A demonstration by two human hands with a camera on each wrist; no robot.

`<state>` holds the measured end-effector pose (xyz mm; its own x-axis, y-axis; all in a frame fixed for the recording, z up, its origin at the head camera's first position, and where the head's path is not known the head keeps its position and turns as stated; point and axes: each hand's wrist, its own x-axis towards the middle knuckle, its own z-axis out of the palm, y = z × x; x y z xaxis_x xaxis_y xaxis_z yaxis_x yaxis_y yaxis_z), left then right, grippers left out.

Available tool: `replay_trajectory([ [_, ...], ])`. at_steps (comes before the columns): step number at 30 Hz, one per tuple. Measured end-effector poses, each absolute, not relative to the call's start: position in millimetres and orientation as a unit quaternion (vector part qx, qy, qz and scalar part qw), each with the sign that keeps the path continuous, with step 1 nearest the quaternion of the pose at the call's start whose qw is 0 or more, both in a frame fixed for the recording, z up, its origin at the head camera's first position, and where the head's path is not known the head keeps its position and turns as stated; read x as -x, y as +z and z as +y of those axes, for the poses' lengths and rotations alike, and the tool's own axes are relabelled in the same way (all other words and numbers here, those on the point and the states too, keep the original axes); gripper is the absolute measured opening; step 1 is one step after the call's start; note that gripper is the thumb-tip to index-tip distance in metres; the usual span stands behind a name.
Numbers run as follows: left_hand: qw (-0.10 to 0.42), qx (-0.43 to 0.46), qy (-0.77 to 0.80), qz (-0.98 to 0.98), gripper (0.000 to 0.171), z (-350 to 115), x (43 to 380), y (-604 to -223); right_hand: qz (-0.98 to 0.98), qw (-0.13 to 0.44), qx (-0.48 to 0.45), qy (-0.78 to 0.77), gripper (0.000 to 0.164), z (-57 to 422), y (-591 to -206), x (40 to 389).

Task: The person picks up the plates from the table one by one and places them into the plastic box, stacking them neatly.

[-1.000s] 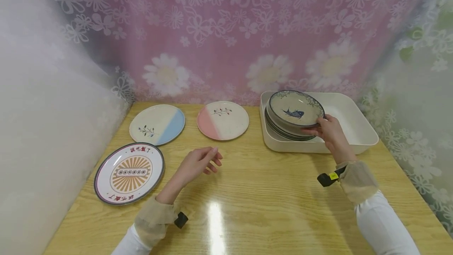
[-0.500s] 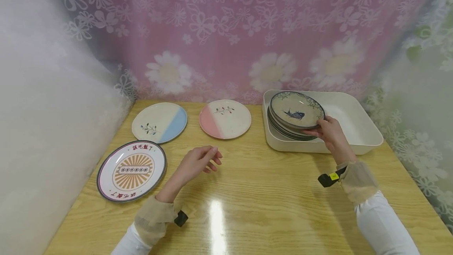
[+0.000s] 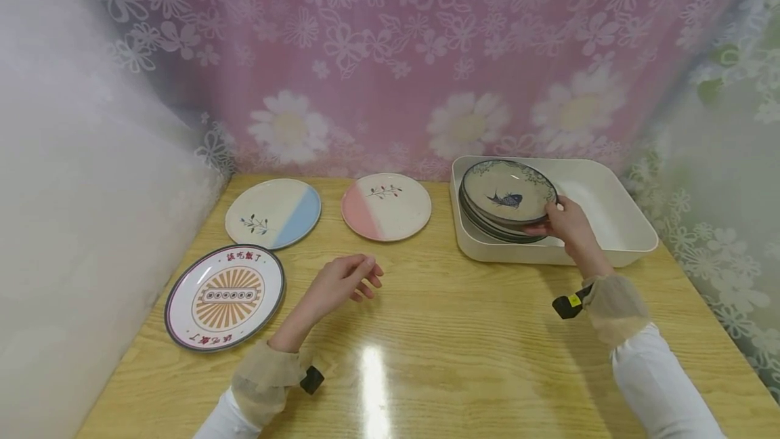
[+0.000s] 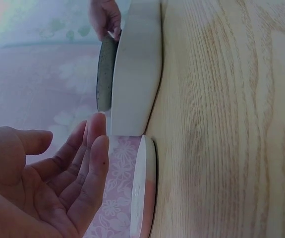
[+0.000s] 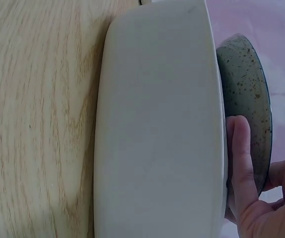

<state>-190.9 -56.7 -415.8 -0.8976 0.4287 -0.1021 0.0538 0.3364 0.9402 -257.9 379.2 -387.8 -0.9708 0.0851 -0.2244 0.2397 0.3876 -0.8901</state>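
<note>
The fish-patterned dish (image 3: 508, 194) was pinched at its near right rim by the right hand (image 3: 571, 225), above stacked plates (image 3: 487, 225) in the left half of the white bin (image 3: 606, 205). The left hand (image 3: 341, 280) was held over the surface (image 3: 451, 330), left of the bin, fingers loosely bent. A pink-and-white plate (image 3: 396, 212), a blue-and-white plate (image 3: 274, 212) and a lettered plate (image 3: 225, 297) were positioned left of the bin.

Around one dessert plate (image 3: 386, 207): storage bin (image 3: 548, 255) at three o'clock, second dessert plate (image 3: 273, 213) at nine, dinner plate (image 3: 225, 298) at eight. Inside the bin, toward nine o'clock, a soup plate (image 3: 510, 190) overlies other dishes (image 3: 492, 230).
</note>
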Motion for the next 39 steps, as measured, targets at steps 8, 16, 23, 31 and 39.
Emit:
replay_trajectory([
  [8, 0.172, -0.147, 0.552, 0.802, 0.039, -56.5, 189.0, -415.9, 0.846, 0.048, -0.098, -0.522, 0.061, 375.0, -389.2, 259.7],
  [16, 0.180, -0.136, 0.551, 0.804, 0.038, -55.2, 187.0, -418.7, 0.846, 0.031, -0.099, -0.523, 0.059, 375.2, -392.9, 260.4],
  [23, 0.169, -0.148, 0.555, 0.801, 0.039, -58.2, 189.1, -419.5, 0.831, 0.020, -0.116, -0.543, 0.070, 375.7, -391.4, 258.2],
  [31, 0.160, -0.152, 0.553, 0.803, 0.038, -61.8, 190.7, -415.7, 0.810, -0.011, -0.113, -0.576, 0.071, 375.7, -391.7, 253.2],
  [39, 0.146, -0.158, 0.550, 0.807, 0.034, -69.4, 193.2, -413.7, 0.819, -0.045, -0.116, -0.560, 0.056, 376.7, -388.3, 243.6],
])
